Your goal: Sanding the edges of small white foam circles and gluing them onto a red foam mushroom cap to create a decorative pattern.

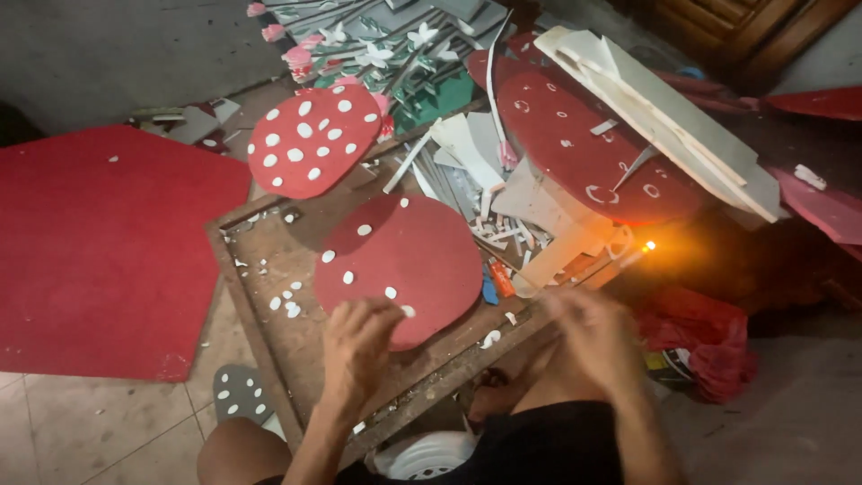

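Apparently left hand (357, 346) presses red mushroom cap (400, 256); right hand (593, 332) blurred.

Bare board (269, 260) left of red cap (404, 256); scrap pile (503, 207) right.

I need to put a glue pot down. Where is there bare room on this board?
Bare wood lies between the board's left rim and the red cap under the left hand. Right of the cap, scraps crowd it.
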